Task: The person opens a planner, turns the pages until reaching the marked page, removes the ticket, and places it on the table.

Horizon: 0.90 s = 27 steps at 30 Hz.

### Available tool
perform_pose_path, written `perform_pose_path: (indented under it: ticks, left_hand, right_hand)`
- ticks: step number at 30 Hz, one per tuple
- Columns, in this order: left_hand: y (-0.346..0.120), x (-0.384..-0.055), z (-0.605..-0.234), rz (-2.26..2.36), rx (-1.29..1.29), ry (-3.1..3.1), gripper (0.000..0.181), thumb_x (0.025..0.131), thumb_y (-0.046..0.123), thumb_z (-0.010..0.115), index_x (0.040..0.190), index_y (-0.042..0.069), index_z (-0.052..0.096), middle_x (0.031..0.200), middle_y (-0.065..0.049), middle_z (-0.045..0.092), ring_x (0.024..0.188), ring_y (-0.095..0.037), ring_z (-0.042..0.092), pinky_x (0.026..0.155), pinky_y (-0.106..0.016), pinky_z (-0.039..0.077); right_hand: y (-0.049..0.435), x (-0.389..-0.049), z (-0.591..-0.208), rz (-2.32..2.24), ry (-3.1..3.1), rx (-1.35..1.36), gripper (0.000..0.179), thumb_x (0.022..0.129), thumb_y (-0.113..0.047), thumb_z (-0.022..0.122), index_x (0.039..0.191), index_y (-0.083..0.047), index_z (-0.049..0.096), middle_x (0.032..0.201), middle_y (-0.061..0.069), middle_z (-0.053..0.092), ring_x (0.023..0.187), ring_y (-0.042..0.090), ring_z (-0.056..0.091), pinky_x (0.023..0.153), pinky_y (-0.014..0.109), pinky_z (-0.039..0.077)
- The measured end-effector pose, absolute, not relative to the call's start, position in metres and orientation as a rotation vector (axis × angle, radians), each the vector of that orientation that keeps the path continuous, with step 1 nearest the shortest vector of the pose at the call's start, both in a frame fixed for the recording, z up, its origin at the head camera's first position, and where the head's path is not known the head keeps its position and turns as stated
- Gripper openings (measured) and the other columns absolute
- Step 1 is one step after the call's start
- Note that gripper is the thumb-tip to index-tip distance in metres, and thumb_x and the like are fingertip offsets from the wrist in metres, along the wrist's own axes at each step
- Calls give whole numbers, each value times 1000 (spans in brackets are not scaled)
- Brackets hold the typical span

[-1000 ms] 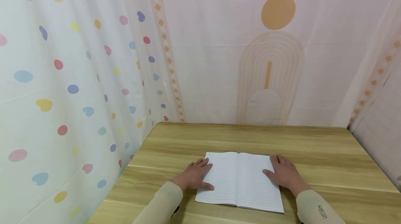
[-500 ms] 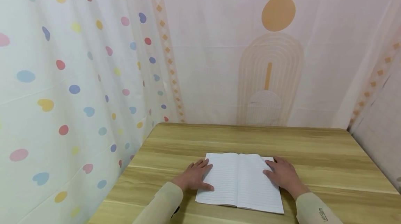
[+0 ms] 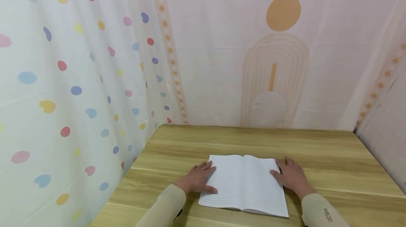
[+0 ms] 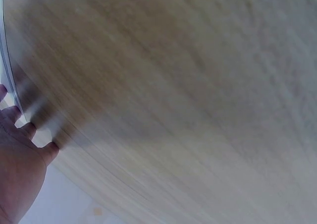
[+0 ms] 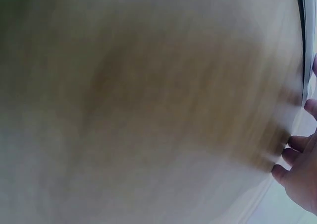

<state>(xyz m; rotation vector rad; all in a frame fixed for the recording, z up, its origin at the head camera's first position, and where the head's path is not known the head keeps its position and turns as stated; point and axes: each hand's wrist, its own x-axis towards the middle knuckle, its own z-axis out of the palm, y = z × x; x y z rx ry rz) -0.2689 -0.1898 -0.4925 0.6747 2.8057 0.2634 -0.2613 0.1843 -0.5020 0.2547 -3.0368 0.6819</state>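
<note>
An open notebook (image 3: 224, 184) with lined white pages lies flat on the wooden table, its fold running away from me. On the left page's outer edge rests my left hand (image 3: 196, 179), fingers spread and thumb lying over the lines. My right hand (image 3: 293, 177) is at the right page's outer edge, near the far corner. Its thumb lies on the paper, while the other fingers reach past the edge. In the left wrist view, the left hand (image 4: 22, 159) shows at the lower left by the notebook's edge. The right wrist view has the right hand's fingertips (image 5: 280, 172) down on the table.
The wooden table (image 3: 177, 142) extends around the notebook on all sides. A white curtain with coloured dots (image 3: 76, 89) hangs along its left side. Behind the far edge hangs a pale curtain with orange shapes (image 3: 215, 79).
The right page's far corner was bent up under my right fingers half a second ago; now it lies flatter. My right hand has shifted slightly outward to the right. The left hand has stayed put.
</note>
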Motion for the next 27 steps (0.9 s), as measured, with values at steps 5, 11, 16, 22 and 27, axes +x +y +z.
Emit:
perform_pose_path:
  ticks: [5, 11, 16, 22, 27]
  left_hand:
    - [-189, -269, -492, 264, 679, 2807, 95, 80, 62, 72, 154, 14, 37, 163, -9, 25, 150, -31, 17, 116, -57, 18]
    - [-189, -269, -492, 265, 673, 2800, 95, 80, 63, 72, 155, 14, 37, 163, -9, 24, 150, -31, 17, 117, -56, 17]
    - [-190, -269, -492, 268, 671, 2800, 95, 80, 62, 73, 154, 14, 37, 163, -9, 25, 150, -31, 17, 117, -56, 17]
    - [-189, -269, -492, 262, 669, 2803, 95, 80, 62, 73, 154, 14, 38, 162, -9, 25, 150, -31, 18, 117, -56, 17]
    - [-190, -270, -493, 267, 679, 2801, 95, 80, 62, 73, 154, 14, 38, 162, -9, 25, 150, -31, 18, 116, -57, 18]
  right_hand:
    - [183, -261, -496, 667, -3052, 260, 68, 97, -37, 60, 146, 7, 40, 144, 47, 25, 132, 64, 25, 103, 73, 25]
    - [184, -260, -497, 656, -3073, 287, 61, 98, -35, 58, 144, 4, 47, 144, 46, 26, 132, 64, 25, 103, 73, 24]
    - [183, -261, -499, 639, -3056, 285, 56, 98, -35, 58, 141, 1, 52, 143, 45, 29, 131, 64, 27, 102, 74, 25]
    - [178, -261, -499, 637, -2977, 297, 41, 96, -26, 62, 128, 0, 65, 140, 41, 40, 130, 59, 35, 100, 73, 28]
    - [174, -263, -499, 639, -2888, 267, 34, 92, -22, 67, 114, 4, 70, 133, 37, 50, 124, 54, 46, 97, 69, 36]
